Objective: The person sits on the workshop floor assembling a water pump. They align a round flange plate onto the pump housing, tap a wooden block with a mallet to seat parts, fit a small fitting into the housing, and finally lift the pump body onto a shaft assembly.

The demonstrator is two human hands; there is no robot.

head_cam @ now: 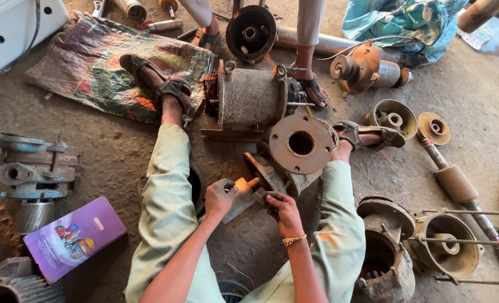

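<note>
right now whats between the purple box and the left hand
In the head view, the person's own left leg in pale green trousers lies between the purple box and the left hand; bare concrete floor flanks it.

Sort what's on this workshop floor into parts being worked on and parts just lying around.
In hand:
- left hand, on a flat metal piece
- right hand, at the same piece
- rusty pump casing between the knees

Lying about:
- purple box
- motor body
- grey housing
- shaft
- woven sack
</note>
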